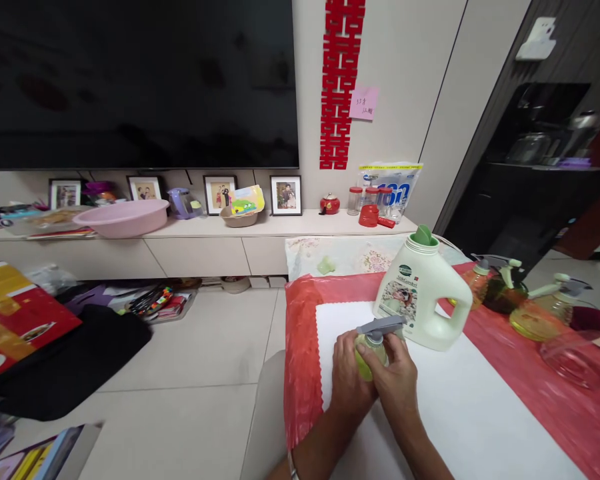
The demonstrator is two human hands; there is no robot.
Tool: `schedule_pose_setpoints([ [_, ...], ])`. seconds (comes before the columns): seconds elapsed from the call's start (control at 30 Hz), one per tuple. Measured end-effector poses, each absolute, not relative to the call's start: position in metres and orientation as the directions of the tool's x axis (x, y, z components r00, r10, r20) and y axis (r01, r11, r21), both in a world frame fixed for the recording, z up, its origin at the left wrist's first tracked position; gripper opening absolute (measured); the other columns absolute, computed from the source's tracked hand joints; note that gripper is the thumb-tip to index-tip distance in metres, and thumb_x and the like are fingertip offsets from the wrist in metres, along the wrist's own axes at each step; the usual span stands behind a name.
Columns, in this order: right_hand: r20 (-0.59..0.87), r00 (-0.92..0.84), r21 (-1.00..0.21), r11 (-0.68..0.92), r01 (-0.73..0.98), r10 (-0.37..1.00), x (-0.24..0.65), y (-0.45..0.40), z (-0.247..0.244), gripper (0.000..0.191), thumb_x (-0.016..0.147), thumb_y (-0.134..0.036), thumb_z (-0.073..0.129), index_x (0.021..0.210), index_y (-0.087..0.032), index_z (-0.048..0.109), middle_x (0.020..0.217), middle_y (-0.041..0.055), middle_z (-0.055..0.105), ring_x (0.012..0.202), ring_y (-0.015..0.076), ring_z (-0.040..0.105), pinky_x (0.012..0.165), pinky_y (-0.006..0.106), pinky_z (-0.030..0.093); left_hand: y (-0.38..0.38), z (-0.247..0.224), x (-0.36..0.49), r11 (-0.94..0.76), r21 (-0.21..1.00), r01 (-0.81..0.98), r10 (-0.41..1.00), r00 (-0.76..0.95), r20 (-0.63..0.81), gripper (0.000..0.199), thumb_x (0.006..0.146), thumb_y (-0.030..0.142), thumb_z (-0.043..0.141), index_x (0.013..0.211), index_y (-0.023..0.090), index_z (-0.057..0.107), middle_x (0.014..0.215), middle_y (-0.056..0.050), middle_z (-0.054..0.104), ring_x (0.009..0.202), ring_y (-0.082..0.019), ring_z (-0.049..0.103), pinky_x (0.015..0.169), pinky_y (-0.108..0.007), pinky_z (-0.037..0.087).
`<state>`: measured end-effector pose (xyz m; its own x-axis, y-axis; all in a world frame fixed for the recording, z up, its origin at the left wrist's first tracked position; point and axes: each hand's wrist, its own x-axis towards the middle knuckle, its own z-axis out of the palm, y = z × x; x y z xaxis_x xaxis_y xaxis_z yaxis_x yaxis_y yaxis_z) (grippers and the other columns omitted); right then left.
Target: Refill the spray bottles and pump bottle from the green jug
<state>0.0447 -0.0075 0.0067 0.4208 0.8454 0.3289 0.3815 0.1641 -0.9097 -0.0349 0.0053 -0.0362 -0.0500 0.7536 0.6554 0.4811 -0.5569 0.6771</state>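
Note:
Both hands are closed around a small clear pump bottle with yellow-green liquid and a grey pump head. My left hand wraps its left side. On the other side, my right hand has its thumb across the front below the collar and its fingers behind the neck; part of the bottle is hidden by the hands. Just behind it stands a large pale green detergent jug, upright, with a green spout in its mouth. White paper with a scalloped edge lies under the jug and hands.
Red plastic sheeting covers the table. Several bottles, including a yellow one, and a clear pink container stand at the right. A red cap, a detergent pouch and a pink basin sit on the cabinet behind.

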Motion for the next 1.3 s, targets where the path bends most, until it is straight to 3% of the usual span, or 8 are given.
schedule_pose_setpoints([
  [0.17, 0.292, 0.46, -0.93, 0.138, 0.34, 0.838, 0.038, -0.008, 0.008, 0.064, 0.079, -0.07, 0.066, 0.102, -0.01, 0.067, 0.101, 0.008, 0.061, 0.095, 0.014, 0.059, 0.082, 0.022, 0.049, 0.006, -0.041, -0.034, -0.562, 0.678, 0.475, 0.739, -0.081, 0.669, 0.039, 0.1, 0.037, 0.037, 0.129, 0.012, 0.048, 0.114, -0.02, 0.063, 0.106, -0.031, 0.062, 0.09, -0.052, 0.055],
  [0.37, 0.263, 0.405, -0.938, 0.133, 0.32, 0.876, 0.04, -0.01, 0.014, 0.066, 0.081, -0.07, 0.064, 0.105, -0.009, 0.067, 0.107, 0.009, 0.062, 0.098, 0.0152, 0.06, 0.08, 0.02, 0.049, 0.003, -0.027, -0.036, -0.529, 0.685, 0.501, 0.752, -0.097, 0.652, 0.036, 0.099, 0.032, 0.043, 0.129, 0.015, 0.051, 0.113, -0.016, 0.066, 0.104, -0.028, 0.065, 0.091, -0.046, 0.056],
  [0.5, 0.259, 0.233, -0.934, 0.182, 0.309, 0.937, 0.053, -0.009, 0.02, 0.066, 0.086, -0.069, 0.058, 0.122, -0.014, 0.067, 0.127, 0.0077, 0.057, 0.12, 0.0159, 0.057, 0.099, 0.02, 0.051, 0.001, -0.015, -0.037, -0.532, 0.694, 0.485, 0.772, -0.059, 0.632, 0.035, 0.096, 0.034, 0.051, 0.126, 0.017, 0.052, 0.113, -0.014, 0.066, 0.103, -0.027, 0.065, 0.092, -0.045, 0.057],
  [0.6, 0.272, 0.157, -0.923, 0.21, 0.323, 0.95, 0.061, -0.009, 0.023, 0.068, 0.087, -0.069, 0.057, 0.129, -0.016, 0.065, 0.133, 0.0072, 0.054, 0.127, 0.0158, 0.054, 0.107, 0.022, 0.049, 0.002, -0.016, -0.036, -0.532, 0.675, 0.511, 0.761, -0.06, 0.646, 0.042, 0.09, 0.037, 0.058, 0.126, 0.017, 0.05, 0.112, -0.014, 0.065, 0.102, -0.027, 0.065, 0.091, -0.046, 0.058],
  [0.83, 0.338, 0.408, -0.901, 0.165, 0.402, 0.848, 0.053, -0.007, 0.016, 0.065, 0.077, -0.066, 0.066, 0.115, -0.013, 0.067, 0.121, 0.0083, 0.057, 0.111, 0.0177, 0.058, 0.098, 0.029, 0.052, 0.002, -0.023, -0.039, -0.5, 0.722, 0.479, 0.812, -0.032, 0.583, 0.052, 0.086, 0.041, 0.063, 0.128, 0.015, 0.048, 0.117, -0.017, 0.064, 0.108, -0.03, 0.064, 0.094, -0.049, 0.057],
  [0.97, 0.324, 0.43, -0.901, 0.135, 0.412, 0.843, 0.053, -0.007, 0.019, 0.066, 0.074, -0.065, 0.07, 0.115, -0.014, 0.067, 0.115, 0.0069, 0.061, 0.105, 0.0183, 0.061, 0.093, 0.028, 0.053, 0.002, -0.021, -0.039, -0.521, 0.706, 0.48, 0.798, -0.02, 0.603, 0.049, 0.087, 0.041, 0.062, 0.127, 0.016, 0.048, 0.115, -0.015, 0.064, 0.106, -0.029, 0.064, 0.094, -0.049, 0.057],
  [1.17, 0.274, 0.241, -0.933, 0.196, 0.302, 0.931, 0.066, -0.012, 0.024, 0.082, 0.086, -0.066, 0.061, 0.149, -0.016, 0.048, 0.137, 0.0084, 0.051, 0.123, 0.0187, 0.056, 0.1, 0.028, 0.054, 0.004, -0.025, -0.034, -0.514, 0.695, 0.502, 0.765, -0.097, 0.636, 0.061, 0.081, 0.043, 0.069, 0.13, 0.017, 0.044, 0.115, -0.016, 0.063, 0.105, -0.03, 0.065, 0.09, -0.05, 0.059],
  [1.3, 0.393, 0.185, -0.859, 0.288, 0.423, 0.901, 0.064, -0.013, 0.028, 0.065, 0.09, -0.062, 0.061, 0.139, -0.018, 0.057, 0.135, 0.0058, 0.052, 0.124, 0.0168, 0.055, 0.105, 0.027, 0.051, 0.003, -0.026, -0.034, -0.523, 0.689, 0.502, 0.759, -0.093, 0.644, 0.057, 0.084, 0.044, 0.065, 0.13, 0.018, 0.045, 0.116, -0.017, 0.063, 0.106, -0.032, 0.065, 0.091, -0.052, 0.059],
])
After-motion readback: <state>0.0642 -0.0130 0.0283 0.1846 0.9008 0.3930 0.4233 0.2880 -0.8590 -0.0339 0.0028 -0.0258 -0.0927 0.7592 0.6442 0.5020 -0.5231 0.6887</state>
